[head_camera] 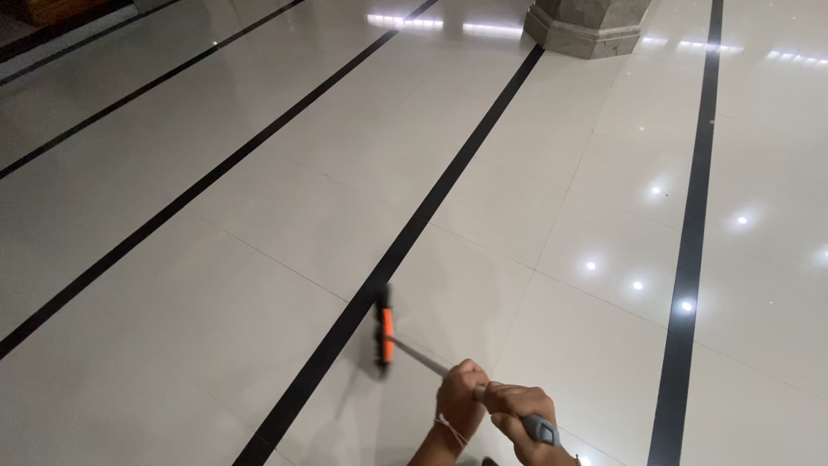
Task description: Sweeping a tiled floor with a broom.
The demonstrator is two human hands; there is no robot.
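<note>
A floor brush with an orange and black head (384,329) rests on the glossy tiled floor (259,216), next to a black stripe. Its thin metal handle (423,356) runs back toward me and ends in a grey grip (541,428). My left hand (460,395), with a thin thread band at the wrist, is closed around the handle further down. Just behind it my right hand (517,407) grips the handle near the grey end. The two hands sit close together, almost touching.
Pale shiny tiles are crossed by long black stripes (690,259) running away from me, with ceiling lights reflected in them. A stone pillar base (586,26) stands at the far top. A dark edge (43,22) lies at the top left.
</note>
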